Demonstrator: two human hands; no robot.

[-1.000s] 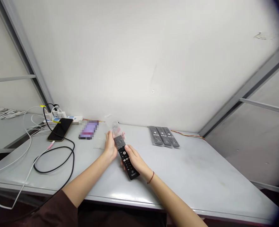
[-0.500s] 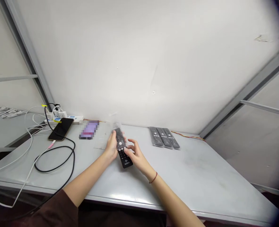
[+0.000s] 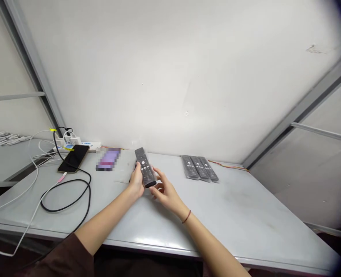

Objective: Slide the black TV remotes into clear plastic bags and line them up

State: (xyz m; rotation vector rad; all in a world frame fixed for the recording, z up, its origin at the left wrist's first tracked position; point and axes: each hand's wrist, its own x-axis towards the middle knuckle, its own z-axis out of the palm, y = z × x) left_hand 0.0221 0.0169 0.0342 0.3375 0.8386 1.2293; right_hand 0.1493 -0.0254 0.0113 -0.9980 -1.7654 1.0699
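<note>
A black remote control point(image 3: 145, 168) in a clear plastic sleeve is tilted above the table, its button side up. My left hand point(image 3: 136, 182) grips it from the left, the thumb along its edge and the other fingers hidden beneath. At the remote's lower right end is my right hand point(image 3: 165, 192), thumb and curled fingers closed around that corner. The sleeve now reaches down over the buttons to about the bottom edge. Further right, three more sleeved remotes point(image 3: 198, 168) lie side by side on the table.
A black phone point(image 3: 74, 158) on a charging cable lies at the left by a white power strip point(image 3: 92, 146). Next to it is a pixelated purple screen point(image 3: 108, 159). A black cable point(image 3: 89, 192) loops over the grey table point(image 3: 231, 223). Thin coloured wires point(image 3: 228, 164) run along the wall.
The remote has slid further into its sleeve, so its lower part is now covered. It has shifted up and slightly left, and my right fingers have moved from its buttons to its bottom end.
</note>
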